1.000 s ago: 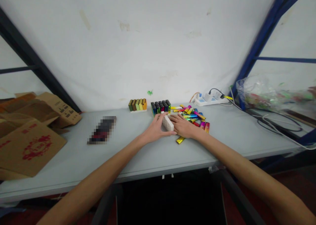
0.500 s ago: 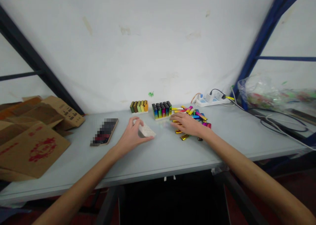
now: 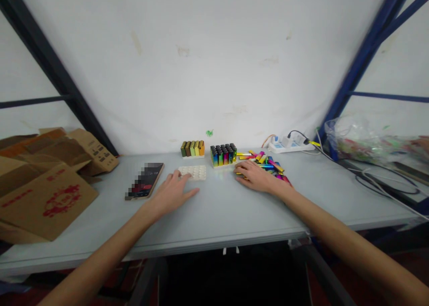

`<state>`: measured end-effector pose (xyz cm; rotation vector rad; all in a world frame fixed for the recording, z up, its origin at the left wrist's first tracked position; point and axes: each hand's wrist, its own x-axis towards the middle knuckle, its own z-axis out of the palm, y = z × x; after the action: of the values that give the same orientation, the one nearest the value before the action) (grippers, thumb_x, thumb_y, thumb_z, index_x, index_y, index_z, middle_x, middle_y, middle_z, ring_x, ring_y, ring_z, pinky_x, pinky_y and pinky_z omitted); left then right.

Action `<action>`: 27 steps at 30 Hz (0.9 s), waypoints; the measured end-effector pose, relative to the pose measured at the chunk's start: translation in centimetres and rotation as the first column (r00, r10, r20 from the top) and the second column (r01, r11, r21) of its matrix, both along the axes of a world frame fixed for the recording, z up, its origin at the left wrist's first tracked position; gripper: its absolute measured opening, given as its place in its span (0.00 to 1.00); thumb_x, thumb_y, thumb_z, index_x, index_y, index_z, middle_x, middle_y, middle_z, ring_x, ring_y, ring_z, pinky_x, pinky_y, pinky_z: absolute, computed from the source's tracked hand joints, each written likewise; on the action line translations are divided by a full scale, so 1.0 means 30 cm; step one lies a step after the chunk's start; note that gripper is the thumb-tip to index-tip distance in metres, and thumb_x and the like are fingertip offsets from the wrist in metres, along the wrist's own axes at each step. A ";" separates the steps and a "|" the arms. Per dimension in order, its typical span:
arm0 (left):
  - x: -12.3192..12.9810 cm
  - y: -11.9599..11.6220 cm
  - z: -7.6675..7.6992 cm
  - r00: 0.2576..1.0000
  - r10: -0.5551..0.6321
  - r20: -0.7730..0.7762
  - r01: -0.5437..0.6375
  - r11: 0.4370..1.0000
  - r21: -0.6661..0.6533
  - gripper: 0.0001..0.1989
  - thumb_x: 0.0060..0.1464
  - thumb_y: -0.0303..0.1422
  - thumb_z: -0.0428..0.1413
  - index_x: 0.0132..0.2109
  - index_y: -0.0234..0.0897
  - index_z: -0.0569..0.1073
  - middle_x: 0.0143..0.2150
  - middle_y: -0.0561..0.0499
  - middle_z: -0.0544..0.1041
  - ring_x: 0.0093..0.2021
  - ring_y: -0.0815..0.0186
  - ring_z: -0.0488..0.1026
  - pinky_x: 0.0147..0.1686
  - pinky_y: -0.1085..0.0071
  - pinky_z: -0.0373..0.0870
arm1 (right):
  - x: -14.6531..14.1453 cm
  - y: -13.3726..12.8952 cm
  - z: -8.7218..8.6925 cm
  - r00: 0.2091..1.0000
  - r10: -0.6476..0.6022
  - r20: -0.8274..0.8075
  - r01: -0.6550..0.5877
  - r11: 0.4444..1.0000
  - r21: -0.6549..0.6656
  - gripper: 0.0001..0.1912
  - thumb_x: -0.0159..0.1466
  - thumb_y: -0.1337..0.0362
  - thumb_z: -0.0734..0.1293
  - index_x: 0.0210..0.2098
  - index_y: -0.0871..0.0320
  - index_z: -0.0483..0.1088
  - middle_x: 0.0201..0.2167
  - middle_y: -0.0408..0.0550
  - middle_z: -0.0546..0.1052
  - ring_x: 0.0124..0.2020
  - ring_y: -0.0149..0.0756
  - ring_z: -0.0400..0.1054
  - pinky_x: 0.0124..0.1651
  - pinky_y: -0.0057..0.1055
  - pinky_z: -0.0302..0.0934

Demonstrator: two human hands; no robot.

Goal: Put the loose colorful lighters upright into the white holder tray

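Observation:
On the grey table lies a white tray (image 3: 198, 172) with rows of round sockets. My left hand (image 3: 172, 190) rests at its near left edge, fingers spread with the tips touching it, thumb apart. My right hand (image 3: 254, 176) lies over the left side of a pile of shiny multicoloured lighters (image 3: 276, 166), fingers stretched forward and bent down onto them. A gold lighter shows beneath those fingers; the fingertips are partly hidden. Behind, a block of black-topped rainbow lighters (image 3: 224, 155) stands upright in a tray, beside a block of green-to-orange lighters (image 3: 192, 149).
A phone (image 3: 145, 180) lies left of my left hand. Opened cardboard boxes (image 3: 50, 194) fill the table's left end. At the back right is a white power strip (image 3: 291, 144) with cables, and farther right a clear plastic bag (image 3: 355, 133).
My left hand has set the tilted white tray flat on the table and loosened its grip. My right hand has drawn slightly nearer over the pile's left side, covering loose gold lighters there.

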<state>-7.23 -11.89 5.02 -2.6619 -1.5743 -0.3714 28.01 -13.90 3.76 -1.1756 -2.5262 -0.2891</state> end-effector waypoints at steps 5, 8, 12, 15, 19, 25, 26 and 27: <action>0.074 0.082 0.029 0.984 0.039 -0.174 -0.034 0.999 0.027 0.28 0.66 0.49 0.45 0.64 0.37 0.70 0.58 0.34 0.67 0.56 0.41 0.71 0.57 0.48 0.66 | -0.016 0.058 0.087 0.991 -0.035 -0.129 0.036 0.999 0.004 0.21 0.73 0.53 0.62 0.58 0.60 0.69 0.53 0.60 0.74 0.55 0.48 0.68 0.59 0.47 0.64; 0.114 0.142 0.035 0.971 0.062 -0.231 -0.061 0.998 0.008 0.28 0.66 0.48 0.47 0.64 0.36 0.69 0.58 0.33 0.68 0.56 0.42 0.71 0.54 0.50 0.69 | -0.046 0.167 0.173 0.991 -0.060 -0.121 0.068 0.995 0.067 0.32 0.70 0.43 0.63 0.64 0.59 0.65 0.57 0.62 0.71 0.58 0.52 0.66 0.61 0.50 0.61; 0.135 0.194 0.024 0.975 0.063 -0.213 -0.062 0.998 0.015 0.28 0.66 0.47 0.47 0.64 0.35 0.69 0.59 0.31 0.68 0.59 0.40 0.69 0.54 0.49 0.69 | -0.127 0.313 0.234 0.997 -0.081 0.021 0.080 0.996 0.025 0.44 0.64 0.35 0.65 0.68 0.57 0.62 0.60 0.63 0.69 0.59 0.56 0.66 0.62 0.51 0.59; 0.116 0.205 0.002 0.989 0.041 -0.143 -0.037 0.999 0.030 0.28 0.66 0.47 0.48 0.66 0.36 0.67 0.61 0.32 0.67 0.59 0.39 0.69 0.54 0.48 0.69 | -0.192 0.351 0.220 0.985 -0.098 0.140 0.109 0.992 -0.071 0.44 0.66 0.34 0.61 0.71 0.55 0.57 0.58 0.62 0.73 0.55 0.54 0.70 0.59 0.47 0.60; 0.074 0.203 -0.007 1.000 0.009 -0.010 -0.008 0.999 0.053 0.30 0.64 0.47 0.50 0.68 0.38 0.64 0.62 0.34 0.65 0.57 0.43 0.71 0.56 0.49 0.69 | -0.244 0.328 0.181 0.967 -0.198 0.162 0.204 0.979 -0.020 0.44 0.69 0.33 0.54 0.70 0.58 0.57 0.53 0.64 0.76 0.53 0.55 0.72 0.56 0.46 0.59; 0.086 0.189 0.030 0.974 -0.047 0.223 0.009 0.985 0.170 0.26 0.65 0.47 0.49 0.63 0.37 0.68 0.59 0.38 0.67 0.57 0.49 0.71 0.59 0.52 0.69 | -0.313 0.235 0.155 0.929 -0.345 0.130 0.346 0.938 0.020 0.45 0.68 0.32 0.52 0.66 0.62 0.61 0.49 0.66 0.78 0.50 0.58 0.73 0.54 0.47 0.60; 0.095 0.186 0.033 0.965 -0.058 0.255 0.010 0.983 0.186 0.26 0.66 0.47 0.49 0.63 0.37 0.68 0.59 0.39 0.68 0.57 0.49 0.71 0.59 0.53 0.69 | -0.329 0.215 0.151 0.921 -0.369 0.121 0.369 0.929 0.023 0.44 0.68 0.32 0.52 0.65 0.62 0.61 0.49 0.66 0.78 0.50 0.58 0.73 0.54 0.47 0.61; 0.103 0.183 0.034 0.956 -0.074 0.285 0.015 0.979 0.201 0.25 0.66 0.47 0.49 0.62 0.37 0.68 0.58 0.39 0.68 0.57 0.50 0.71 0.59 0.53 0.69 | -0.346 0.194 0.149 0.913 -0.393 0.109 0.393 0.919 0.026 0.44 0.68 0.33 0.53 0.65 0.63 0.61 0.49 0.66 0.78 0.50 0.58 0.73 0.54 0.47 0.61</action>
<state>-4.13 -6.41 6.03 -2.5841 -1.4514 -0.9094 17.64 -8.08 8.22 -1.7099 -2.3571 -0.4687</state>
